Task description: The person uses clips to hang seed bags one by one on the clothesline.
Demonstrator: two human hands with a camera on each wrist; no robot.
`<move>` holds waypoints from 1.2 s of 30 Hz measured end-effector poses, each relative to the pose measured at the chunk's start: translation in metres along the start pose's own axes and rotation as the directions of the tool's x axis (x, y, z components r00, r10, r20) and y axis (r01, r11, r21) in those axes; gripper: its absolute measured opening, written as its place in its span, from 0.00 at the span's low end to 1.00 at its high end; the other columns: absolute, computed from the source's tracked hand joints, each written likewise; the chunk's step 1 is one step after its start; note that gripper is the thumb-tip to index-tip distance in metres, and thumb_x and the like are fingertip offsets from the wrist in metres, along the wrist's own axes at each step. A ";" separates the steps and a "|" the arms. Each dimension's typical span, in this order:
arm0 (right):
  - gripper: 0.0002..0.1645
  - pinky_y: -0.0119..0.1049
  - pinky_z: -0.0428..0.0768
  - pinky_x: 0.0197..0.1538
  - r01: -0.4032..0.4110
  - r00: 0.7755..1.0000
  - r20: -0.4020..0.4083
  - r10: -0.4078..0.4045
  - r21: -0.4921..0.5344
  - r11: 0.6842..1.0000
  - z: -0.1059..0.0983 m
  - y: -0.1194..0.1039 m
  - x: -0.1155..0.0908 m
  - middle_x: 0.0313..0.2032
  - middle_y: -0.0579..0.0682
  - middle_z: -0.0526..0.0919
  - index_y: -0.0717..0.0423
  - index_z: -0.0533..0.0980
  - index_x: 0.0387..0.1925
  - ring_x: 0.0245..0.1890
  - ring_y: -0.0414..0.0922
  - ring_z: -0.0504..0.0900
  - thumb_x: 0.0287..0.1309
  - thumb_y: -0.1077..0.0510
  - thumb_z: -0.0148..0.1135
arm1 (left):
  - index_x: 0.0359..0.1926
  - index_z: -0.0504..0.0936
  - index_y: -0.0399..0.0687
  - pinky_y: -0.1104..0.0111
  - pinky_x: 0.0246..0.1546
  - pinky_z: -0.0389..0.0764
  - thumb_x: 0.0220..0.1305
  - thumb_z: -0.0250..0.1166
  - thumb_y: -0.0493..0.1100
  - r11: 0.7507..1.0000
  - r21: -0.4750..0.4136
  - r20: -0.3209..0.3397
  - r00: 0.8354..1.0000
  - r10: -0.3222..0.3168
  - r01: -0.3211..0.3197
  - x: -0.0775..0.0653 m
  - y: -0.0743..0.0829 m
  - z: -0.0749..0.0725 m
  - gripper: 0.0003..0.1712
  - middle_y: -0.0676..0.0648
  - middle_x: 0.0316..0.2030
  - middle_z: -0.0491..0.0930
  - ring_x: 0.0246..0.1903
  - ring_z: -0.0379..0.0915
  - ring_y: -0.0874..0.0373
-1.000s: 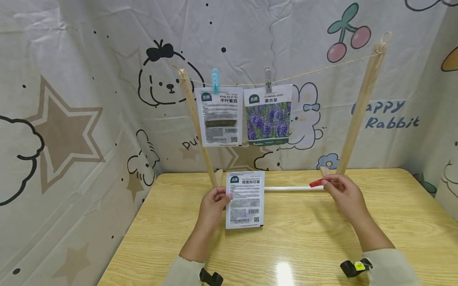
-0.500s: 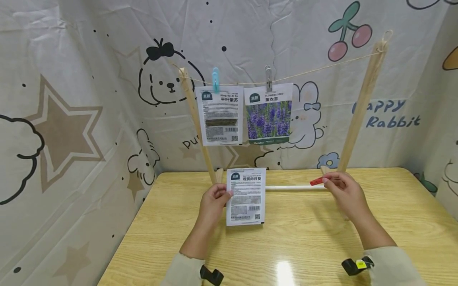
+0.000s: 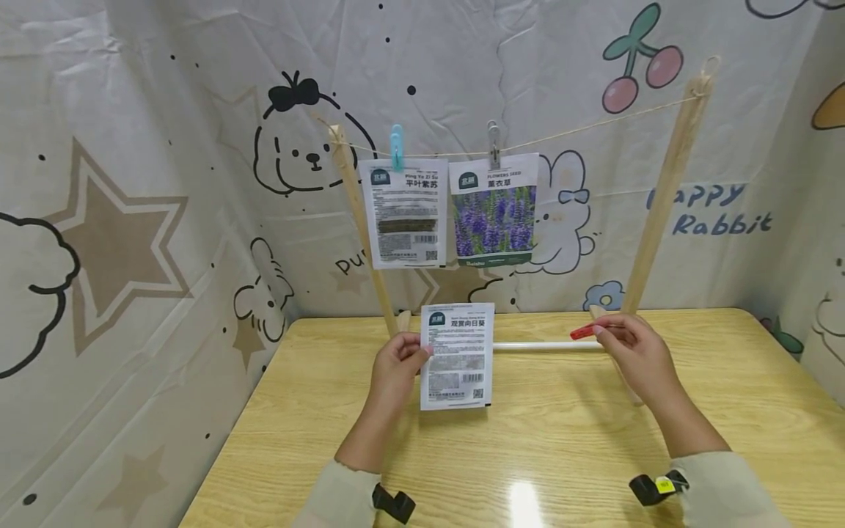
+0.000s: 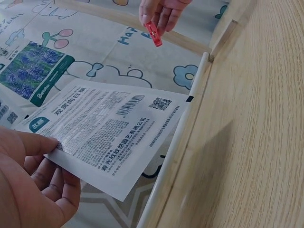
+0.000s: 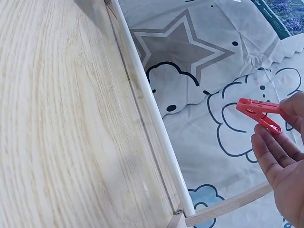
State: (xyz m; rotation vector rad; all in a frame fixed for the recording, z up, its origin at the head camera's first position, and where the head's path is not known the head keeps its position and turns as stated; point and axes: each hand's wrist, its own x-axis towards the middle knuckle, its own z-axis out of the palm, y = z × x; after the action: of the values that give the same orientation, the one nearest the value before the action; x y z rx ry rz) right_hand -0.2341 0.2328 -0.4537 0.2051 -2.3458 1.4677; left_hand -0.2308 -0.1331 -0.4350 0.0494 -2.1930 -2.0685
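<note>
My left hand (image 3: 398,369) pinches the left edge of a white seed packet (image 3: 457,359), its printed back facing me, held upright above the table. In the left wrist view the thumb lies over the front of the seed packet (image 4: 109,128) and the fingers are behind it. Over at the right, my right hand (image 3: 637,359) holds a red clothespin (image 3: 584,332) between thumb and fingers. The right wrist view shows the red clothespin (image 5: 259,114) with its jaws pointing away from the hand. Above, two more seed packets hang from a string (image 3: 581,134).
A blue clothespin (image 3: 397,149) holds the left hanging packet (image 3: 405,214); a grey one (image 3: 494,145) holds the lavender packet (image 3: 495,213). Two wooden posts (image 3: 667,198) carry the string, joined low down by a white rod (image 3: 548,346). A printed cloth forms the backdrop.
My left hand has raised the seed packet slightly and shifted it a little to the right. The right hand with the red clothespin has moved up only a little. The hanging packets stay in place.
</note>
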 end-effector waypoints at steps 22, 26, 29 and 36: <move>0.20 0.15 0.77 0.43 0.028 0.999 -0.030 -0.028 0.013 1.000 -0.008 -0.022 0.009 0.45 0.33 0.75 0.62 0.76 0.54 0.41 0.24 0.79 0.72 0.50 0.59 | 0.47 0.82 0.38 0.70 0.38 0.79 0.65 0.67 0.35 0.999 0.010 0.004 0.999 0.047 -0.047 0.003 0.007 0.014 0.10 0.46 0.35 0.83 0.34 0.77 0.61; 0.20 0.15 0.76 0.41 0.030 0.998 -0.055 -0.030 0.003 1.000 -0.009 -0.023 0.011 0.44 0.32 0.75 0.61 0.77 0.53 0.41 0.24 0.78 0.72 0.49 0.59 | 0.47 0.81 0.35 0.71 0.38 0.78 0.64 0.66 0.34 0.997 -0.031 0.017 0.998 0.064 -0.064 0.003 0.008 0.017 0.11 0.47 0.34 0.82 0.33 0.76 0.61; 0.20 0.15 0.76 0.41 0.043 0.997 -0.065 -0.043 0.004 0.999 -0.010 -0.024 0.011 0.44 0.33 0.74 0.62 0.77 0.53 0.42 0.25 0.78 0.72 0.50 0.59 | 0.47 0.80 0.33 0.71 0.38 0.78 0.64 0.66 0.33 0.996 -0.043 0.032 0.996 0.078 -0.077 0.003 0.010 0.020 0.11 0.47 0.34 0.82 0.33 0.76 0.62; 0.20 0.12 0.74 0.44 0.057 0.996 -0.071 -0.058 -0.015 0.998 -0.017 -0.028 0.012 0.43 0.34 0.73 0.62 0.77 0.53 0.42 0.24 0.77 0.72 0.51 0.59 | 0.48 0.81 0.34 0.71 0.38 0.79 0.64 0.67 0.34 0.996 -0.033 0.051 0.995 0.080 -0.079 0.004 0.012 0.026 0.12 0.43 0.36 0.83 0.33 0.77 0.62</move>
State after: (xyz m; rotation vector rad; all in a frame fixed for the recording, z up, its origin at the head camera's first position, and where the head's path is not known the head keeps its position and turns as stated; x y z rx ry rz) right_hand -0.2326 0.2358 -0.4190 0.2121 -2.2728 1.4095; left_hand -0.2373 -0.1072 -0.4245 -0.0943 -2.1543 -2.0825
